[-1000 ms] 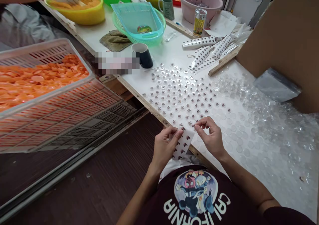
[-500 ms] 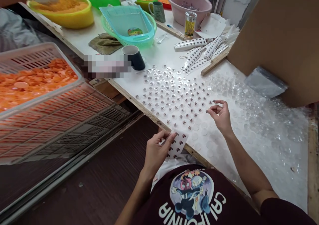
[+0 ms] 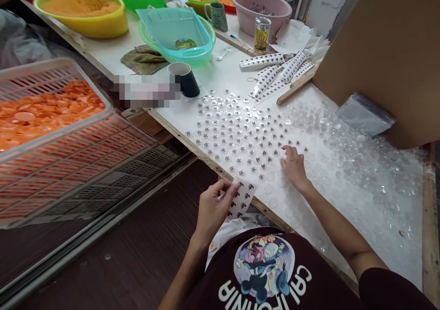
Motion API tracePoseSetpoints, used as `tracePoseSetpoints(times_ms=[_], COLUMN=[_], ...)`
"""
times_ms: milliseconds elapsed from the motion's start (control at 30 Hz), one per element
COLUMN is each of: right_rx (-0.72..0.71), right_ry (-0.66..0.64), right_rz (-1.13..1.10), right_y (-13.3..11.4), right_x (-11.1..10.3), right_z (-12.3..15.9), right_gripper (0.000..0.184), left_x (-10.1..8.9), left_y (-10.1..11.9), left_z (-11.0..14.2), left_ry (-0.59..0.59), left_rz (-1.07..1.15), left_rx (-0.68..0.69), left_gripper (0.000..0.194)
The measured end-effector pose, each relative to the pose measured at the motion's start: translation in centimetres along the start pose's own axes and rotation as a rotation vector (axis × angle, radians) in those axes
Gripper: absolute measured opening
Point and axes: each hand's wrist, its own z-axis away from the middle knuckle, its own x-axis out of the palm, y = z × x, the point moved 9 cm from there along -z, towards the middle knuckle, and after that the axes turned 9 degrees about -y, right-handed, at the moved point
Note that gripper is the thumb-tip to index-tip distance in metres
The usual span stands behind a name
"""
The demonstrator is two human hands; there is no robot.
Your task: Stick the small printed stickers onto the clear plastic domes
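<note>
My left hand (image 3: 218,204) pinches the upper edge of a sticker sheet (image 3: 245,198), a white piece printed with small dark figures, at the table's front edge. Over the tabletop, my right hand (image 3: 294,167) is low among the clear round discs (image 3: 270,176). Its thumb and forefinger are apart, and I see nothing between them. Left of its fingertips spread many stickered discs (image 3: 233,133), each with one small dark figure. A few more stickered discs (image 3: 305,149) lie just beyond the hand.
Loose clear discs (image 3: 364,163) heap up on the right beside brown cardboard (image 3: 374,49). Rolled sticker sheets (image 3: 264,62), a dark mug (image 3: 188,82) and a turquoise basket (image 3: 175,30) stand farther back. An orange-filled crate (image 3: 58,122) is at left.
My right hand has moved slightly left and down, its fingers lower over the discs. Stickered discs it covered now show. The gloved hand at the yellow basin has drawn back.
</note>
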Motion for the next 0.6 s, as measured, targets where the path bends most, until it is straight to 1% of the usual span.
tracePoseSetpoints(times_ms=[67, 100, 167, 200, 233, 300, 400, 533, 600], right_rx=[0.012, 0.028, 0.073, 0.101, 0.131, 0.188, 0.232, 0.240, 0.243], right_ry=[0.057, 0.088, 0.116, 0.098, 0.062, -0.030, -0.092, -0.093, -0.081], right_rz=[0.031, 0.003, -0.128, -0.204, -0.268, -0.326, -0.275, -0.158, -0.100], right_y=[0.3, 0.7, 1.9, 2.5, 3.0, 3.7, 3.9, 3.2, 2.9], right_x=[-1.0, -1.6, -2.7, -2.9, -2.9, -2.4, -1.7, -0.9, -0.9], right_z=[-0.1, -0.3, -0.9, -1.3, -1.7, -2.5, -3.1, -3.3, -3.4], right_gripper=[0.040, 0.034, 0.019, 0.015, 0.014, 0.014, 0.010, 0.011, 0.007], left_x=[0.0, 0.0, -0.1, -0.2, -0.2, -0.3, -0.4, -0.6, -0.7], left_y=[-0.1, -0.1, -0.2, -0.2, -0.2, -0.1, 0.0, 0.1, 0.2], left_z=[0.0, 0.0, 0.1, 0.1, 0.1, 0.1, 0.1, 0.1, 0.1], left_ry=[-0.005, -0.007, -0.006, -0.004, -0.001, 0.002, 0.004, 0.018, 0.019], left_rz=[0.006, 0.009, 0.012, 0.012, 0.012, 0.015, 0.025, 0.017, 0.016], left_rx=[0.001, 0.001, 0.000, -0.001, -0.002, -0.003, -0.003, -0.007, -0.002], left_gripper=[0.030, 0.030, 0.030, 0.030, 0.030, 0.031, 0.031, 0.032, 0.032])
